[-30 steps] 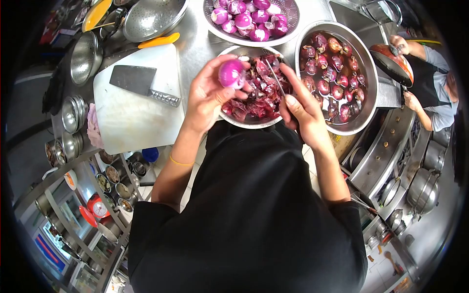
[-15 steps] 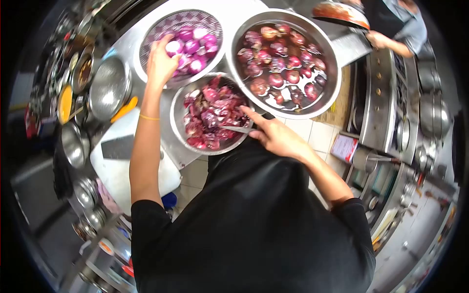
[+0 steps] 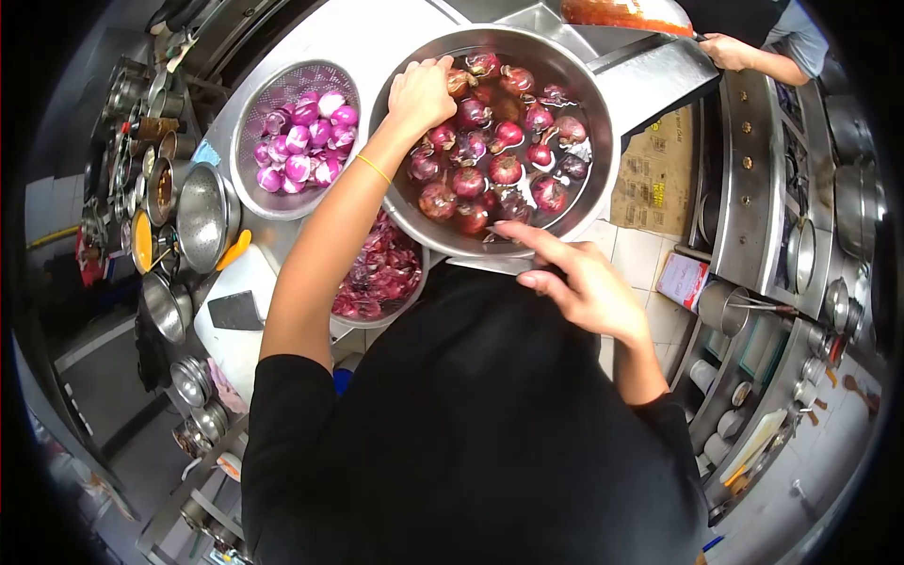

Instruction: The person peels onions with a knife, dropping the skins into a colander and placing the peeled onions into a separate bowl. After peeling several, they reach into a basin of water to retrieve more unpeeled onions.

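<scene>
Red onions, wet, could slip my left hand, whose grip I cannot verify; my right hand, clamped on a knife, could nick it if crossing.

The left hand has gone from holding a peeled onion left of the large basin, then reaching into the colander, to reaching over the basin's left rim among the unpeeled onions. The right hand, with the knife, has moved from over the bowl of peelings to the basin's near rim.
</scene>
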The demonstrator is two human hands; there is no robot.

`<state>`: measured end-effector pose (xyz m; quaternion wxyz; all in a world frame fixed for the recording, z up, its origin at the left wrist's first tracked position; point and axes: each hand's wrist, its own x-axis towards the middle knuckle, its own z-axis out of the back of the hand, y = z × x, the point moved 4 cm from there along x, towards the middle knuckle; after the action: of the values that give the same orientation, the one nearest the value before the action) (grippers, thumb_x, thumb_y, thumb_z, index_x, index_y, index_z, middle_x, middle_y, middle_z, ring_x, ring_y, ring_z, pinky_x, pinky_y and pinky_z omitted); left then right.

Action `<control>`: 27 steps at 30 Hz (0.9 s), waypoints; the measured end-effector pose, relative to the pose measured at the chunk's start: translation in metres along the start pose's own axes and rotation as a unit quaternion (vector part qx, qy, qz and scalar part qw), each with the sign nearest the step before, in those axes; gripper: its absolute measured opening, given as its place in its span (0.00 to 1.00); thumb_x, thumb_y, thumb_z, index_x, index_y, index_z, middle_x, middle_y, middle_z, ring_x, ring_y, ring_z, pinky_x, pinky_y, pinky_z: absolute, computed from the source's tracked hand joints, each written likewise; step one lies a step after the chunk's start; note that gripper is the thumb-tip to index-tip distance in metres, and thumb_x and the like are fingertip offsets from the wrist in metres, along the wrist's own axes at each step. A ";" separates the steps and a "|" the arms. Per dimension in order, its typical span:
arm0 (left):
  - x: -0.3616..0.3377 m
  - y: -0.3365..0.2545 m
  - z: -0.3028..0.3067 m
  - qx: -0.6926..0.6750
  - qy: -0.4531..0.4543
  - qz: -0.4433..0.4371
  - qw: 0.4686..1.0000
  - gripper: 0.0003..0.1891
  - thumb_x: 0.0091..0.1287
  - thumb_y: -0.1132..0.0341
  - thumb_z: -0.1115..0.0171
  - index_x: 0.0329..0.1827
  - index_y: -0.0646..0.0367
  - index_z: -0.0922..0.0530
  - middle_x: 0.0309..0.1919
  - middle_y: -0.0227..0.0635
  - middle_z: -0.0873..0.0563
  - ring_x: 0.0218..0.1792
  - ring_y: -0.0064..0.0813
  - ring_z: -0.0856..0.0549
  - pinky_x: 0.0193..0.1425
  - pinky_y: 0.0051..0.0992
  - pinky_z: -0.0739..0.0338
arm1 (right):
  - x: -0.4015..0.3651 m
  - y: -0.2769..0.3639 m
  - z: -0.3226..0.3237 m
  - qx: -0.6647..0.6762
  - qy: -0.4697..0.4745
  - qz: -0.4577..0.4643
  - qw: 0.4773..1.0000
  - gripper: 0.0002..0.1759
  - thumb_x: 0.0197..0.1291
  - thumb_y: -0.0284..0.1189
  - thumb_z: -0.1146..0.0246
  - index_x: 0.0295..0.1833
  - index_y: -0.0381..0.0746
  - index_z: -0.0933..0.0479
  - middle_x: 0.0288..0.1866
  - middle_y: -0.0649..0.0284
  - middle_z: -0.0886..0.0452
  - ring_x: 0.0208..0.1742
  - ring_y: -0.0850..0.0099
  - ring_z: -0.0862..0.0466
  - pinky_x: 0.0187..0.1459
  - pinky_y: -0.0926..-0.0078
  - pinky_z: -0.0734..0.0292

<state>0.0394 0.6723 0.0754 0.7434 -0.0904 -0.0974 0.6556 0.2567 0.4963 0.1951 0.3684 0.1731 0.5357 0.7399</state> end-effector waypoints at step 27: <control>-0.152 -0.033 0.071 -0.742 -0.043 0.140 0.654 0.25 0.59 0.63 0.37 0.58 0.58 0.33 0.47 0.35 0.23 0.41 0.22 0.24 0.38 0.22 0.30 | 0.067 -0.024 0.045 0.197 -0.019 0.037 0.980 0.24 0.66 0.27 0.43 0.68 0.40 0.32 0.24 0.73 0.30 0.27 0.83 0.29 0.32 0.84 0.33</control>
<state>0.0343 0.5179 0.1490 0.3226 -0.5965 -0.5696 0.4644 0.2500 0.5795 0.1799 0.3095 0.2760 0.6567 0.6299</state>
